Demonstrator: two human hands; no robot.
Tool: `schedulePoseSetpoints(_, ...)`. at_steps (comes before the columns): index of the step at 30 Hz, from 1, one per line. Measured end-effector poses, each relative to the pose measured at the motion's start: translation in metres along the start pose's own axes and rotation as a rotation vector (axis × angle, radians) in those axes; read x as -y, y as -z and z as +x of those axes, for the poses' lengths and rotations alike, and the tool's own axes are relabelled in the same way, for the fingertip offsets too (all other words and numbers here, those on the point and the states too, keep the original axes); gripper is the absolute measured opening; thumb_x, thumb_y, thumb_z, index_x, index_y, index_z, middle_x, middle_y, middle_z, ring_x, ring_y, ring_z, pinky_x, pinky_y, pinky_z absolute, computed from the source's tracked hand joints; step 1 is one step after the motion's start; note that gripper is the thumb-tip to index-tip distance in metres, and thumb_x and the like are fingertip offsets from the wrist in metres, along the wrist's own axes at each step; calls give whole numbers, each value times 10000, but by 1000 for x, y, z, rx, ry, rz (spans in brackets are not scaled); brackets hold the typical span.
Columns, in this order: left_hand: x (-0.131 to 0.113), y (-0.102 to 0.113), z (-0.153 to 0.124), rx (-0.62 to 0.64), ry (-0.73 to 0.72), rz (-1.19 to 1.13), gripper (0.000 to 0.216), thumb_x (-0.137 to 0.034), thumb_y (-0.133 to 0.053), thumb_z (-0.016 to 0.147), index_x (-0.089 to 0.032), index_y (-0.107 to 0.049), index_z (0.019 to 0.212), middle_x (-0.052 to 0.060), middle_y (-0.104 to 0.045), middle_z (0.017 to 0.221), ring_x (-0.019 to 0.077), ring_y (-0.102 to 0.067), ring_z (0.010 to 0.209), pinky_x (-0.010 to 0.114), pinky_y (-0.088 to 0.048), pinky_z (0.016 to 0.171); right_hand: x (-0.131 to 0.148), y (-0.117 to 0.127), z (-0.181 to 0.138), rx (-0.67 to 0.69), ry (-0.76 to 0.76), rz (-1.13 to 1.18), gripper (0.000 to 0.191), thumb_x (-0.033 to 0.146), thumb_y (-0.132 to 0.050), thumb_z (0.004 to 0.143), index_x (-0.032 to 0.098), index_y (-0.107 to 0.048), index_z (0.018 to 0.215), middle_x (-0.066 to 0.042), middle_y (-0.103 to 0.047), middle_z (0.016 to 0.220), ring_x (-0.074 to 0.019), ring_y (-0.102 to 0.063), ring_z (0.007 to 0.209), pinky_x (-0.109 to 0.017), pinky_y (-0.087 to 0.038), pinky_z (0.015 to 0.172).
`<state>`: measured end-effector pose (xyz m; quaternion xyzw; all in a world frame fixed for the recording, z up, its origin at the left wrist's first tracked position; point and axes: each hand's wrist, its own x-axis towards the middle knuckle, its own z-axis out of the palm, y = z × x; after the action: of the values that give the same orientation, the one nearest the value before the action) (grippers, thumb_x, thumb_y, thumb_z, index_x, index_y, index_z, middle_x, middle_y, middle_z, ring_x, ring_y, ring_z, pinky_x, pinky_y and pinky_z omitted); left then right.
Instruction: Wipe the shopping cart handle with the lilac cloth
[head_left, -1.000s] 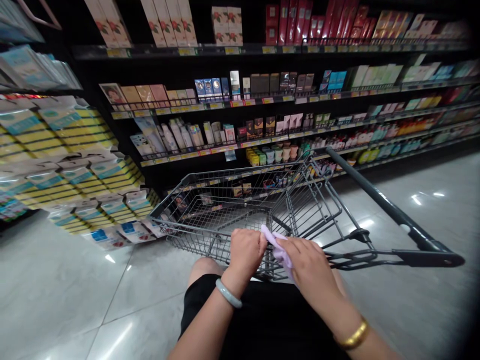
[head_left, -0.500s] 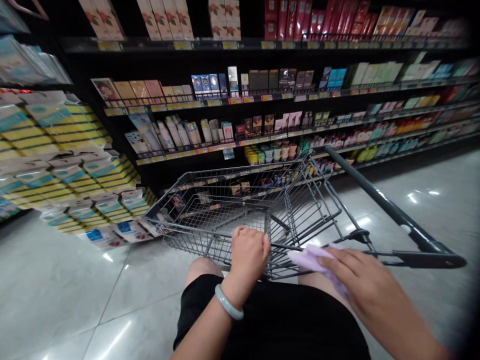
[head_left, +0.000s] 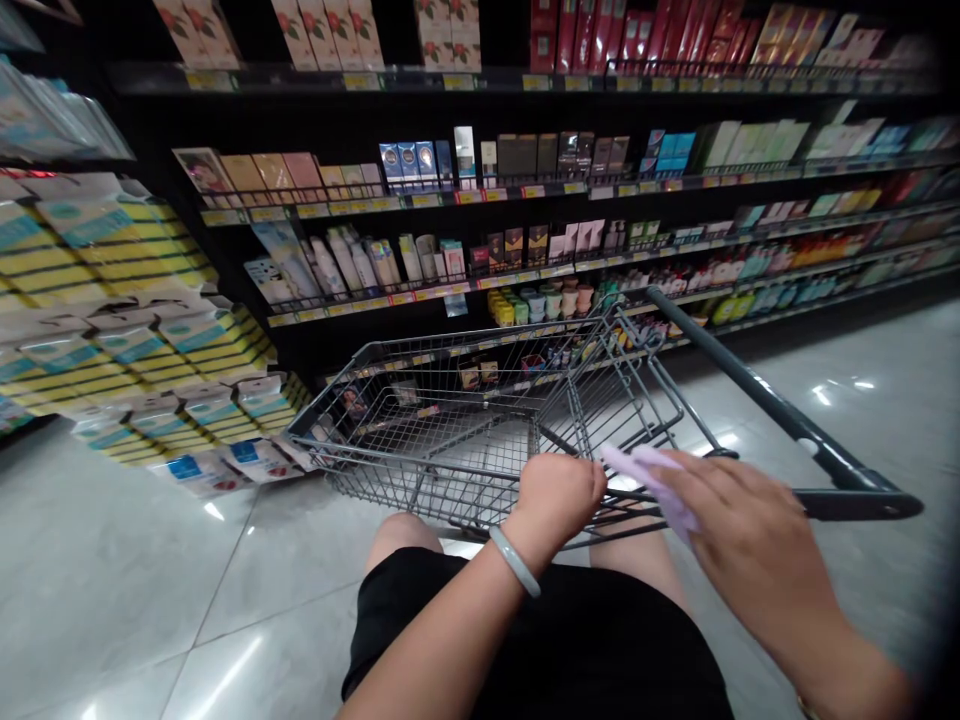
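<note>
A grey wire shopping cart [head_left: 442, 465] stands across in front of my knees, its basket bare of goods where I can see in. My left hand [head_left: 559, 498], with a pale bangle at the wrist, is closed round the basket's near top rail. Just to the right, my right hand [head_left: 750, 520] is closed on a light purple cloth [head_left: 664, 485], which lies against the same rail near the handle end. The fingertips of my right hand are partly hidden behind the cloth.
Dark shelves [head_left: 322, 212] with boxed and bottled goods run behind the cart. Stacked yellow-striped packs [head_left: 127, 240] stand at the left, close to the basket's front end. The cart's handle bar [head_left: 765, 390] slants on the right, above a shiny grey tiled floor [head_left: 112, 560].
My left hand has slid right along the cart rail, closer to the cloth. My right hand has moved slightly up and right with the cloth. The cart stays about where it was.
</note>
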<state>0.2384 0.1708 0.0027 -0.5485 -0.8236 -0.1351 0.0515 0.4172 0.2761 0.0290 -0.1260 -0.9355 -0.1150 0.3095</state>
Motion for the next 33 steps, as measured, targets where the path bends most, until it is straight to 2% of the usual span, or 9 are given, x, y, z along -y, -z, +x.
schedulePoseSetpoints(3, -2, 0, -1, 1, -4, 26, 507, -345, -291, 997, -160, -729, 820, 98, -704, 716, 217, -668, 684, 306, -457, 628, -4, 2, -1, -72, -122, -66, 372, 166, -483, 886, 227, -622, 1227, -54, -652, 1256, -282, -554, 1079, -435, -385, 919)
schedulePoseSetpoints(9, -1, 1, -1, 8, -13, 41, 511, -352, -292, 993, -162, -731, 814, 103, -709, 716, 231, -677, 672, 316, -465, 608, 17, -6, -8, 42, 27, 17, 393, 140, -493, 870, 245, -632, 1222, -32, -684, 1197, -270, -558, 1106, -430, -361, 979)
schedulePoseSetpoints(12, 0, 2, -2, 11, -9, 41, 500, -339, -301, 991, -156, -730, 811, 107, -705, 713, 227, -677, 682, 314, -470, 618, -4, 7, -10, -59, 11, 12, 419, 164, -479, 879, 253, -600, 1270, -41, -674, 1216, -272, -571, 1091, -436, -381, 962)
schedulePoseSetpoints(15, -1, 2, -4, 2, -3, 44, 483, -323, -313, 987, -148, -729, 815, 107, -702, 708, 223, -678, 691, 305, -471, 626, -21, 15, -14, -153, -133, -71, 393, 206, -522, 869, 253, -613, 1248, -64, -674, 1214, -300, -580, 1060, -458, -399, 925)
schedulePoseSetpoints(18, -2, 3, -4, 5, 1, 39, 473, -321, -323, 985, -148, -729, 817, 109, -704, 714, 223, -677, 683, 310, -470, 626, -8, 8, -19, -120, -88, -71, 383, 207, -513, 879, 267, -621, 1241, -48, -687, 1196, -299, -582, 1077, -463, -388, 930)
schedulePoseSetpoints(21, -2, 3, -4, 9, 6, 38, 483, -330, -321, 986, -147, -728, 799, 112, -708, 718, 226, -677, 675, 319, -470, 626, 12, -1, -24, -43, -14, 43, 414, 127, -466, 888, 272, -621, 1243, -22, -684, 1211, -272, -573, 1138, -464, -368, 1003)
schedulePoseSetpoints(23, -2, 3, -4, 16, 9, 36, 493, -333, -317, 986, -145, -725, 784, 112, -707, 716, 224, -677, 678, 318, -468, 631, 11, -2, -27, -45, -27, 91, 442, 95, -468, 881, 269, -612, 1261, -26, -674, 1229, -264, -564, 1177, -467, -368, 1036)
schedulePoseSetpoints(29, -1, 1, -4, 5, 21, 42, 483, -327, -327, 979, -141, -722, 773, 110, -706, 717, 220, -672, 687, 312, -462, 632, -25, 11, -32, -303, -256, -32, 328, 164, -610, 839, 219, -658, 1159, -101, -678, 1188, -319, -600, 1128, -519, -416, 1009)
schedulePoseSetpoints(33, 0, 1, -4, -11, 8, 63, 469, -323, -337, 974, -160, -718, 753, 95, -701, 697, 224, -663, 657, 315, -455, 605, -6, 7, -31, -250, -98, -38, 472, 116, -606, 828, 273, -598, 1274, -47, -698, 1167, -284, -609, 1092, -472, -438, 1004)
